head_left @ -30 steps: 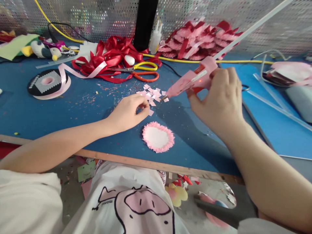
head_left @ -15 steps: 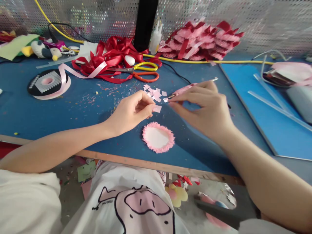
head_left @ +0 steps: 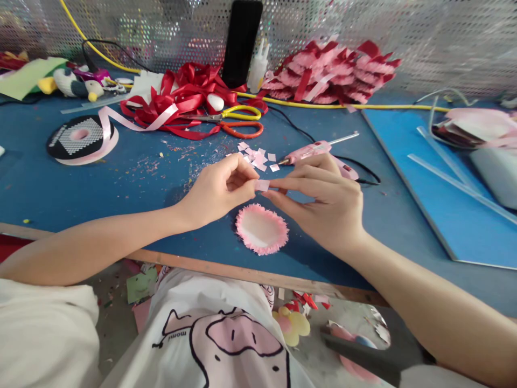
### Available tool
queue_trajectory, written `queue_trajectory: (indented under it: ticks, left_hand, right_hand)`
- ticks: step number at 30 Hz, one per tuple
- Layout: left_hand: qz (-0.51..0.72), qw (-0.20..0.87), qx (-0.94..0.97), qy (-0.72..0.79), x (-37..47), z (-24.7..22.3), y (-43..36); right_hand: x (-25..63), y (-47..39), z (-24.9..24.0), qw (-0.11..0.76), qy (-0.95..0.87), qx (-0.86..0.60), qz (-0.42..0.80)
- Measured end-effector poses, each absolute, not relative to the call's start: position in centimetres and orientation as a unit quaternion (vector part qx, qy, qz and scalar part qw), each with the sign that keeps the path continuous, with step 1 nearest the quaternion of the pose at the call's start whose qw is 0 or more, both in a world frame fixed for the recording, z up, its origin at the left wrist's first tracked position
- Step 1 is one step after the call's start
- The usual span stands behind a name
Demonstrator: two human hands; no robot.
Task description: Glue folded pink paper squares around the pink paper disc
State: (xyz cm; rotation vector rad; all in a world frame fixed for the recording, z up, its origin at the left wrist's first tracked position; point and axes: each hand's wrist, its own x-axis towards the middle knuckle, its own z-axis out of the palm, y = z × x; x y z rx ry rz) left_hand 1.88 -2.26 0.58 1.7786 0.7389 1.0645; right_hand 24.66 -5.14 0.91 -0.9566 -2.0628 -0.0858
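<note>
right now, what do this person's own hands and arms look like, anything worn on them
The left hand and right hand are bare, with no gloves and no watch or bracelet in view. Both forearms are uncovered. The left sleeve is loose, plain and off-white; only a pale edge of the right sleeve shows.

A blue tabletop (head_left: 137,188) with a bare wooden front edge carries a fringed pink oval (head_left: 262,229) with a white centre near that edge. Beyond it lie small pink ribbon squares (head_left: 258,157), with a pink hot glue gun (head_left: 309,151) just to their right. Fine scraps (head_left: 149,164) speckle the left side, near a spool of pink ribbon (head_left: 76,139). Farther back sit tangled red satin ribbon (head_left: 197,81) and yellow-and-orange-handled scissors (head_left: 242,128); at the right lies a flat blue board (head_left: 452,215)
</note>
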Motion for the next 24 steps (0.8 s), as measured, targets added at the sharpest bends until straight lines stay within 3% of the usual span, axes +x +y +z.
queue_trajectory:
  ticks: [15,24]
  left_hand:
    - [0.414,0.443,0.733,0.307,1.82,0.91,-2.68]
    - [0.414,0.492,0.712,0.283,1.66,0.46,-2.26]
  right_hand:
    - [24.34,-5.31,1.08,0.439,-0.823,-0.357,-0.057]
    - [24.1,-5.76,1.51,0.472,-0.793,-0.385,-0.004]
